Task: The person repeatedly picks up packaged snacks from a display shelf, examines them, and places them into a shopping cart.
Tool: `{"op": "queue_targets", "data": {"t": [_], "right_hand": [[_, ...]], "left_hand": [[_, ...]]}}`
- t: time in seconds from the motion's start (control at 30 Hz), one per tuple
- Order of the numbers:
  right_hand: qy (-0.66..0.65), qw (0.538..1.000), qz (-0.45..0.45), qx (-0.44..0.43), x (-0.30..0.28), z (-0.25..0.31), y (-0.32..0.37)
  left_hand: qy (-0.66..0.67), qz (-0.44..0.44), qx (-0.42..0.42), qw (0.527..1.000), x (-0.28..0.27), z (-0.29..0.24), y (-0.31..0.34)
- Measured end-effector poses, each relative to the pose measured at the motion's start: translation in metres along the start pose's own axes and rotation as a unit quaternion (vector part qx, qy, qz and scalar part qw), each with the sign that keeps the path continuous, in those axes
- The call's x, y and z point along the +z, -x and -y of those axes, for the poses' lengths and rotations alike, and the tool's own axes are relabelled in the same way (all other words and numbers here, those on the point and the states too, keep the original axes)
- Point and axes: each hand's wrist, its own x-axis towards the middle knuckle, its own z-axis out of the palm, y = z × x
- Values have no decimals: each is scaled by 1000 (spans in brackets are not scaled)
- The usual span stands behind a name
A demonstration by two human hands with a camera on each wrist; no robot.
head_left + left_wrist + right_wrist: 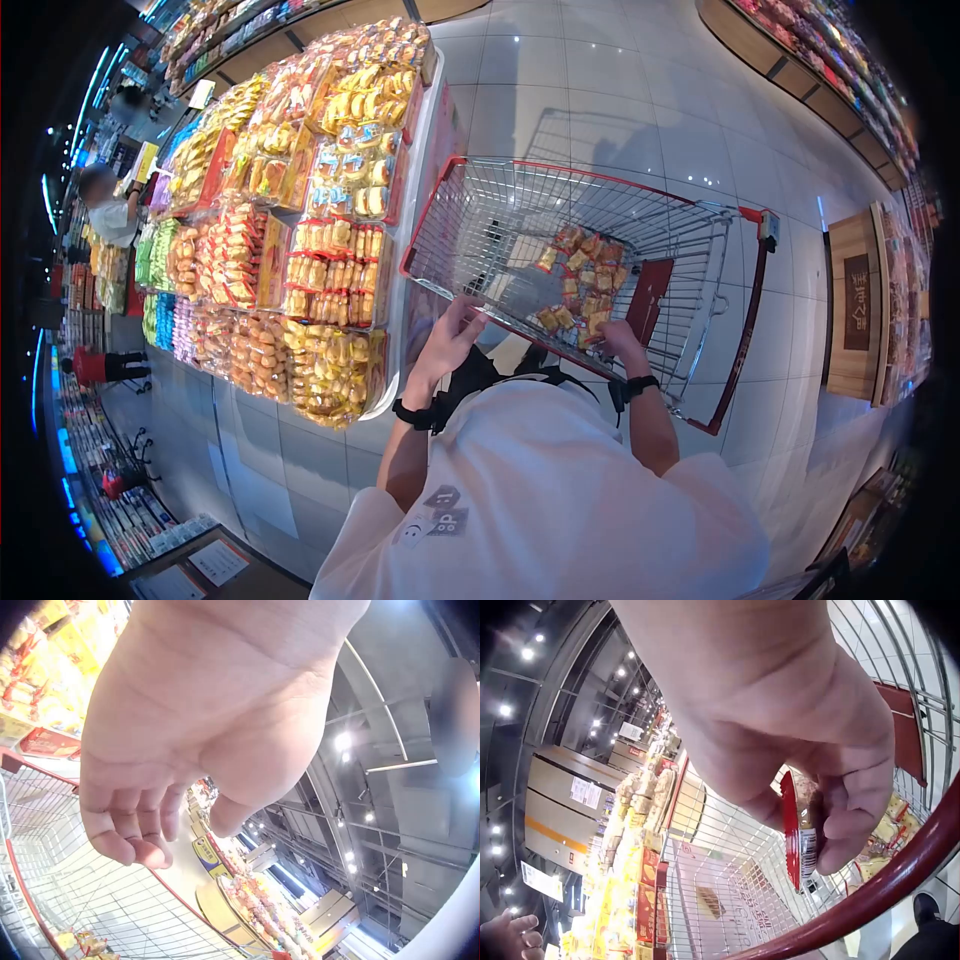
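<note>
In the head view a metal cart with a red rim stands in front of the person, several small wrapped packs lying in it. The right hand is over the cart's near side. The right wrist view shows that hand pinching a small red-edged pack with a barcode between thumb and fingers. Near the cart's left corner, the left hand is held up by the rim; its palm holds nothing, and its fingers are loosely bent in the left wrist view.
A display stand piled with packaged bread is left of the cart. Shelves run along the upper right, and a wooden stand is at the right. Another person is at the far left. Tiled floor lies beyond the cart.
</note>
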Motion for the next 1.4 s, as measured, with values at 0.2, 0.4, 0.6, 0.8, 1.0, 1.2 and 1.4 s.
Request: {"op": "queue_targets", "data": {"t": [0.2,0.4,0.6,0.8,1.0,1.2,1.4], "right_hand": [[-42,997,70,1,-4,-6,-35],[-57,994,48,75,5,39,-39],[146,980,92,94,30,7,-66],[94,986,115,78,33,-68,-100],[84,994,56,47,40,-13,-75],[33,999,12,-36,63,64,-58],[68,991,4,-116,95,99,-61]], "left_hand": [[-34,0,-29,999,-13,2,13],[-77,18,-51,996,-25,10,21],[-90,20,-55,994,-44,12,27],[-79,-10,-82,993,-69,22,34],[-78,-155,-62,983,-118,37,43],[-156,-378,-77,909,-179,63,39],[-414,-496,-123,754,-246,111,32]]}}
